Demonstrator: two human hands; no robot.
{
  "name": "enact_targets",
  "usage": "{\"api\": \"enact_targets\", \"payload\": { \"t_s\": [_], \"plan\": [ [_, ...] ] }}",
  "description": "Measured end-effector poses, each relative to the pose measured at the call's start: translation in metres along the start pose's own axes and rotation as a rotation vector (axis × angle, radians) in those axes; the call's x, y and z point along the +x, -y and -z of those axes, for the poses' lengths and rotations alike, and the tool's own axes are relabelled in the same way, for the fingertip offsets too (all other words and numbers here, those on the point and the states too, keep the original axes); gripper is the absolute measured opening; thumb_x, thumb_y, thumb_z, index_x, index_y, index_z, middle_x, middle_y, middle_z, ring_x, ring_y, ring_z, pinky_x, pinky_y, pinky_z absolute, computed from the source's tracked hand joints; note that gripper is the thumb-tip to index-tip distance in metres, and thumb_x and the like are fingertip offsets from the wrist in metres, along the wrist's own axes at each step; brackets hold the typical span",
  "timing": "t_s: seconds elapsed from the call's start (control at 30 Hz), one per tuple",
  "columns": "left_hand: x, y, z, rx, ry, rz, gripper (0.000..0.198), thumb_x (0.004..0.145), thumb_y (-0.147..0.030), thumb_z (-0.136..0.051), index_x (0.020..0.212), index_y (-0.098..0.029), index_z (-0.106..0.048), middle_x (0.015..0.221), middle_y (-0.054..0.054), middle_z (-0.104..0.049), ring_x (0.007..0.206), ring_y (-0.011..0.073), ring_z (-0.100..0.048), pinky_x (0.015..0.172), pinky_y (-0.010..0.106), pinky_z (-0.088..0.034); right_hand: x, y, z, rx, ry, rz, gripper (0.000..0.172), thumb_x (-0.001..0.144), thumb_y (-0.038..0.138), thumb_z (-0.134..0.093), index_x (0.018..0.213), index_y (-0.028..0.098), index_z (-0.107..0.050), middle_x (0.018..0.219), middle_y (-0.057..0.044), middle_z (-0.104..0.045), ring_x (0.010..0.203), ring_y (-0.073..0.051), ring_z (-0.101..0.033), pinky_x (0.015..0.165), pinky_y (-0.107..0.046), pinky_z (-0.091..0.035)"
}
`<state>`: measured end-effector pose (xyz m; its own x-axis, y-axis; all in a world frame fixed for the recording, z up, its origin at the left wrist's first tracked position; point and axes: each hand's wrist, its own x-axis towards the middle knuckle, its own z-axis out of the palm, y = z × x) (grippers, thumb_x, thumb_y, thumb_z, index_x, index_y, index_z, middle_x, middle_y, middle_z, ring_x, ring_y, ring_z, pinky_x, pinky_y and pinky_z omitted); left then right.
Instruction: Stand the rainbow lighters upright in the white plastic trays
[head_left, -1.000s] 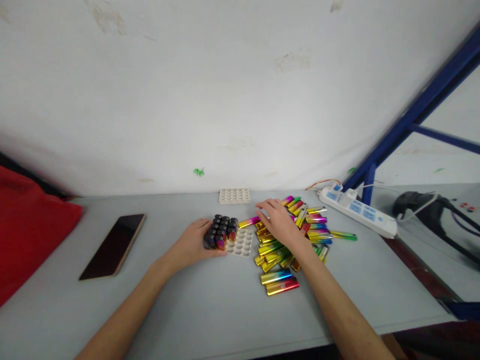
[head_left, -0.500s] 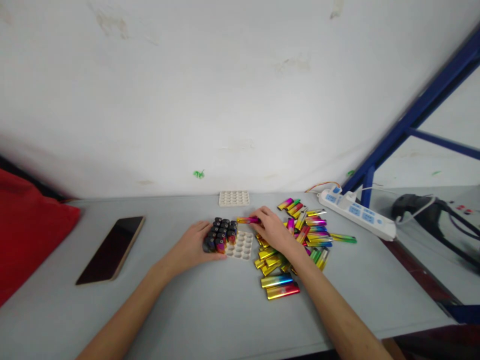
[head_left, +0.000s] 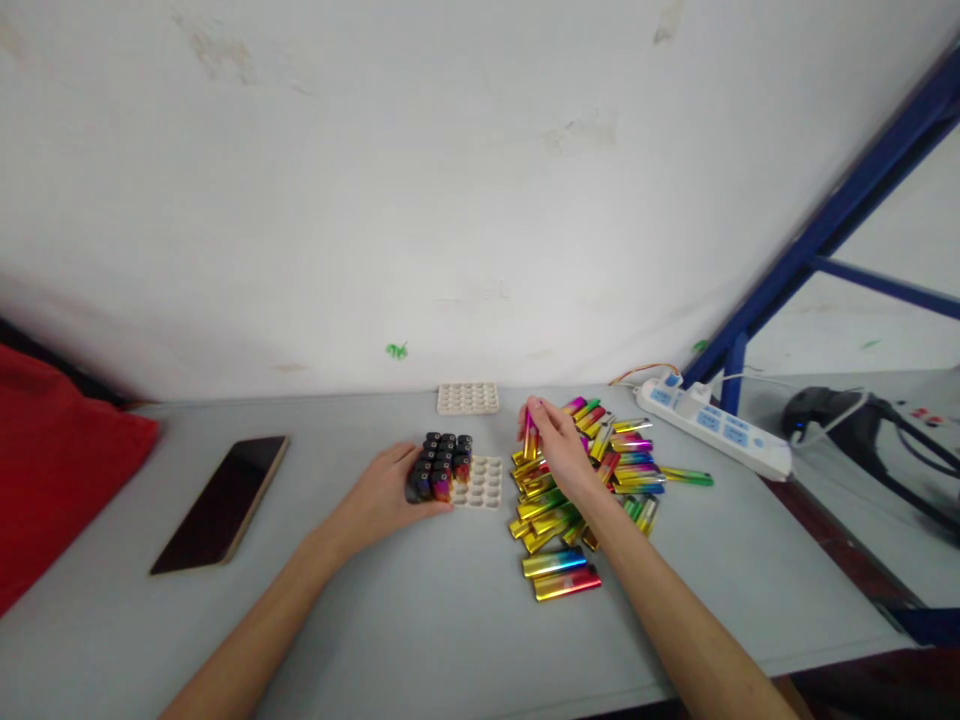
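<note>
My left hand [head_left: 384, 488] curls around the left side of a block of black-topped metallic tubes [head_left: 441, 465], its thumb along the front. These tubes stand upright, packed together in a pale tray [head_left: 489, 483] whose right side shows bare oval holes. My right hand [head_left: 553, 440] is closed on a shiny yellow-and-magenta tube [head_left: 531, 436], flattened like a lighter body. It holds the tube nearly upright, to the right of the tray and at the left edge of a loose pile of similar tubes [head_left: 551, 520] in gold, red, blue and green.
A second pale tray [head_left: 468, 398] lies by the wall. At the left are a dark-screened phone [head_left: 221, 500] and red cloth [head_left: 60, 450]. A white power strip [head_left: 716, 428], a black strapped device [head_left: 840, 430] and a blue metal frame [head_left: 795, 260] occupy the right.
The yellow-and-magenta tube has gone from lying level beside the black-topped block to nearly upright, and my right hand has shifted slightly right and up. My left hand stays at the block.
</note>
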<state>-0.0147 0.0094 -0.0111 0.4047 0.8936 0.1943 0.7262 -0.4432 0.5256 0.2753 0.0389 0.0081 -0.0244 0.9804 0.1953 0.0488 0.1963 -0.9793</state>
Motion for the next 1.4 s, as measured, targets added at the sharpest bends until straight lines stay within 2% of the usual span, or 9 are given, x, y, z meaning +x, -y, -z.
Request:
{"api": "enact_targets", "payload": {
  "t_s": [0.1, 0.17, 0.27, 0.43, 0.53, 0.67, 0.93, 1.2, 1.4],
  "plan": [
    [0.0, -0.001, 0.0, 0.027, -0.002, 0.049, 0.066, 0.072, -0.066, -0.087, 0.119, -0.022, -0.072, 0.124, 0.017, -0.075, 0.121, 0.0416, -0.069, 0.11, 0.056, -0.054, -0.005, 0.004, -0.009, 0.119, 0.13, -0.071, 0.057, 0.095, 0.082, -0.049, 0.089, 0.026, -0.053, 0.074, 0.002, -0.056, 0.058, -0.015, -0.051, 0.059, -0.029, -0.049],
    [0.001, -0.002, 0.0, 0.023, -0.003, 0.058, 0.066, 0.071, -0.065, -0.087, 0.119, -0.021, -0.072, 0.123, 0.017, -0.075, 0.12, 0.0416, -0.07, 0.11, 0.057, -0.054, -0.009, 0.005, -0.015, 0.159, 0.189, -0.135, 0.056, 0.093, 0.082, -0.051, 0.088, 0.027, -0.049, 0.066, 0.007, -0.045, 0.05, -0.013, -0.039, 0.05, -0.027, -0.041],
    [0.001, -0.002, 0.0, 0.006, -0.005, 0.042, 0.064, 0.073, -0.063, -0.087, 0.119, -0.021, -0.072, 0.123, 0.016, -0.076, 0.12, 0.0407, -0.07, 0.109, 0.056, -0.055, -0.013, 0.004, -0.021, 0.105, 0.17, -0.162, 0.056, 0.093, 0.081, -0.052, 0.078, 0.027, -0.044, 0.06, 0.009, -0.032, 0.048, -0.011, -0.027, 0.044, -0.025, -0.027],
    [0.002, 0.001, -0.002, 0.002, -0.02, 0.026, 0.062, 0.072, -0.064, -0.088, 0.118, -0.025, -0.073, 0.123, 0.014, -0.077, 0.118, 0.0406, -0.071, 0.107, 0.057, -0.056, -0.019, 0.0, -0.023, -0.219, -0.032, -0.008, 0.051, 0.094, 0.062, -0.052, 0.062, 0.026, -0.034, 0.057, 0.006, -0.032, 0.056, -0.012, -0.031, 0.052, -0.028, -0.023],
    [0.002, 0.003, -0.003, 0.009, -0.023, 0.021, 0.063, 0.07, -0.064, -0.088, 0.118, -0.026, -0.073, 0.124, 0.014, -0.077, 0.118, 0.0408, -0.071, 0.107, 0.057, -0.056, -0.02, 0.001, -0.023, -0.324, -0.082, 0.017, 0.042, 0.09, 0.051, -0.049, 0.06, 0.026, -0.032, 0.056, 0.006, -0.03, 0.057, -0.012, -0.031, 0.055, -0.029, -0.022],
    [0.002, 0.003, -0.002, 0.01, -0.025, 0.024, 0.063, 0.071, -0.065, -0.088, 0.118, -0.026, -0.073, 0.123, 0.014, -0.077, 0.12, 0.0413, -0.07, 0.109, 0.057, -0.055, -0.019, 0.002, -0.024, -0.349, -0.073, 0.008, 0.033, 0.086, 0.045, -0.046, 0.062, 0.026, -0.033, 0.058, 0.006, -0.031, 0.058, -0.013, -0.033, 0.056, -0.029, -0.023],
    [0.002, 0.003, -0.003, 0.006, -0.03, 0.033, 0.065, 0.069, -0.065, -0.089, 0.118, -0.026, -0.073, 0.123, 0.014, -0.077, 0.117, 0.0413, -0.071, 0.104, 0.056, -0.058, -0.021, 0.006, -0.025, -0.363, -0.031, 0.072, 0.047, 0.094, 0.058, -0.05, 0.063, 0.025, -0.036, 0.058, 0.007, -0.033, 0.059, -0.013, -0.034, 0.058, -0.028, -0.025],
    [0.001, 0.0, -0.002, 0.001, -0.009, 0.039, 0.065, 0.072, -0.065, -0.088, 0.12, -0.025, -0.072, 0.123, 0.014, -0.076, 0.119, 0.0412, -0.07, 0.107, 0.055, -0.056, -0.024, 0.008, -0.026, -0.423, 0.002, 0.086, 0.038, 0.093, 0.044, -0.049, 0.062, 0.026, -0.036, 0.055, 0.007, -0.034, 0.055, -0.012, -0.035, 0.056, -0.029, -0.024],
    [0.003, -0.004, 0.0, -0.005, -0.002, 0.054, 0.066, 0.07, -0.064, -0.09, 0.119, -0.024, -0.073, 0.123, 0.015, -0.076, 0.12, 0.0411, -0.07, 0.109, 0.054, -0.055, -0.027, 0.02, -0.021, -0.429, 0.101, 0.152, 0.034, 0.108, 0.051, -0.045, 0.087, 0.025, -0.053, 0.064, 0.005, -0.053, 0.061, -0.017, -0.051, 0.062, -0.028, -0.036]
  ]
}}
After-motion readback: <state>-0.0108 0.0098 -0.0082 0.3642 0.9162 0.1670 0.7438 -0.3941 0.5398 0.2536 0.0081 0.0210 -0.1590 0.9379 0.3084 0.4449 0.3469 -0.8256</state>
